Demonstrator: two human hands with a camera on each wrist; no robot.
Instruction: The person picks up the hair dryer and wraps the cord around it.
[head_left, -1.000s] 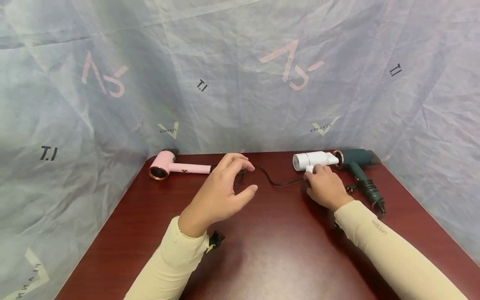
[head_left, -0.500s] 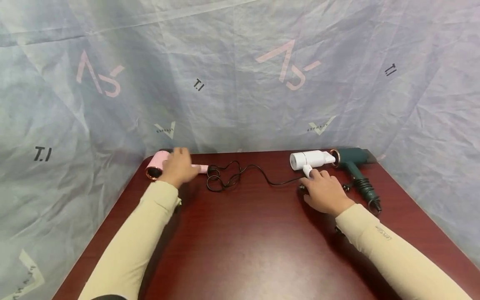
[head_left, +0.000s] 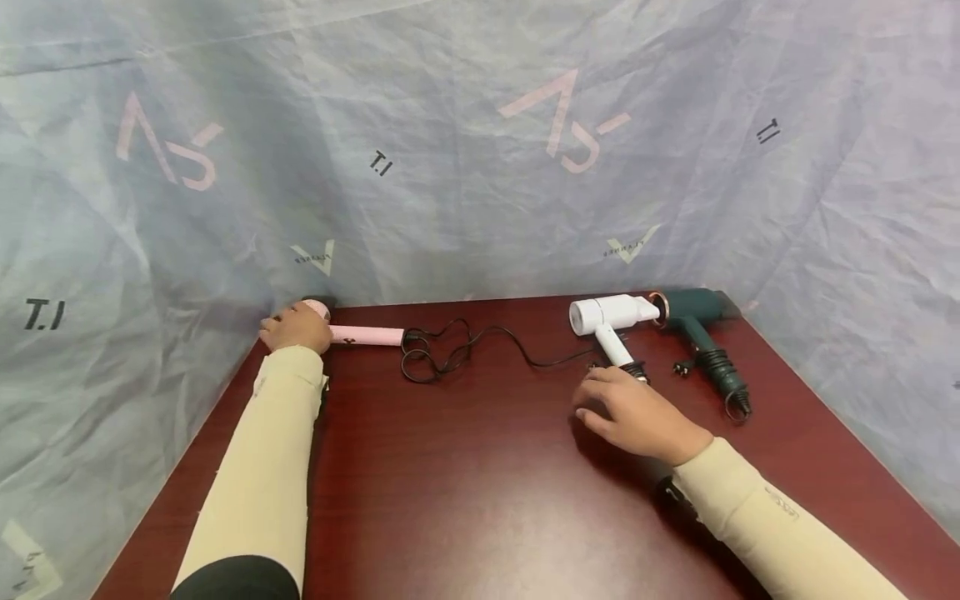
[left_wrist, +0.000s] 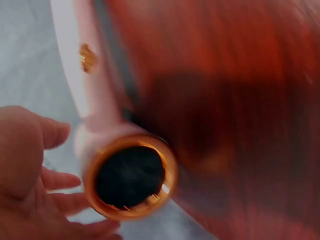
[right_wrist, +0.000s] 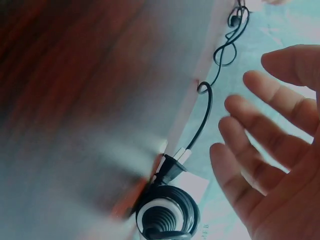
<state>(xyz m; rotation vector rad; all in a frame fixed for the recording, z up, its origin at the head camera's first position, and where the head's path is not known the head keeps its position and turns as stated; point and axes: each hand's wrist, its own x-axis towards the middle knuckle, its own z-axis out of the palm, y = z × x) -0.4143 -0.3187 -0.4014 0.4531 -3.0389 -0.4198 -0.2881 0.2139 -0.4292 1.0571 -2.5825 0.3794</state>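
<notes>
A pink hair dryer (head_left: 367, 336) lies at the back left, its handle pointing right. My left hand (head_left: 296, 327) is over its head end and hides most of that end in the head view. In the left wrist view, the thumb is apart from the barrel, and the fingers reach beside the copper-coloured ring (left_wrist: 172, 170), loosely extended; contact is unclear. A white hair dryer (head_left: 611, 315) lies at the back right. Just in front of its handle end, my right hand (head_left: 630, 412) hovers with fingers relaxed and nothing held. The right wrist view shows those fingers apart from the dryer's wound cord (right_wrist: 192, 207).
A dark green hair dryer (head_left: 690, 308) lies right of the white one, touching or nearly touching its nozzle; its plug (head_left: 681, 368) lies beside it. A black cord (head_left: 525, 354) loops across the red-brown table (head_left: 465, 467). Grey printed fabric (head_left: 450, 208) hangs behind.
My left hand has moved left from mid-table to the pink hair dryer's head. My right hand has come off the white hair dryer's handle and drawn back toward me.
</notes>
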